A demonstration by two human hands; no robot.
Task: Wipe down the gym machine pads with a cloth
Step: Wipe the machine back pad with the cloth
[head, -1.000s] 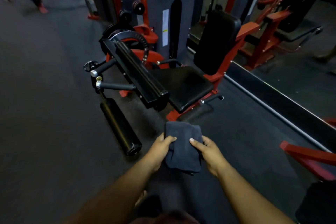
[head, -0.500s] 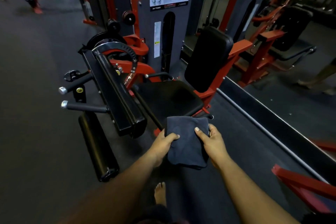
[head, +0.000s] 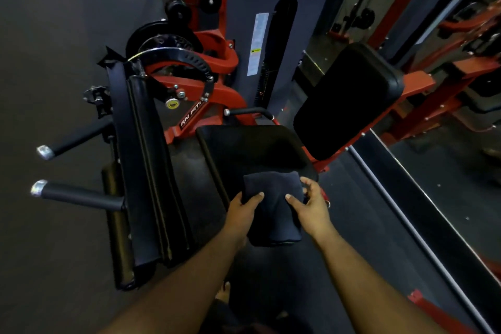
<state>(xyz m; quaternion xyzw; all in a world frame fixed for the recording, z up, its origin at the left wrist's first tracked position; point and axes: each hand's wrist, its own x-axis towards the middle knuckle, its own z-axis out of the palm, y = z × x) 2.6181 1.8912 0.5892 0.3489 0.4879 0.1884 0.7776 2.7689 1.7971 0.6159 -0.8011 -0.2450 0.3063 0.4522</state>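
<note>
Both hands, left (head: pixel 244 211) and right (head: pixel 311 205), grip folded dark cloth (head: pixel 273 211) over seat pad (head: pixel 252 152).

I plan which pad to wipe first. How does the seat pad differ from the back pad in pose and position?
The seat pad lies nearly flat, while the back pad stands tilted up behind it. The seat pad is nearer to the cloth, whose far edge overlaps it in this view; the back pad is farther away. Both are black with rounded corners, on a red frame.
</note>
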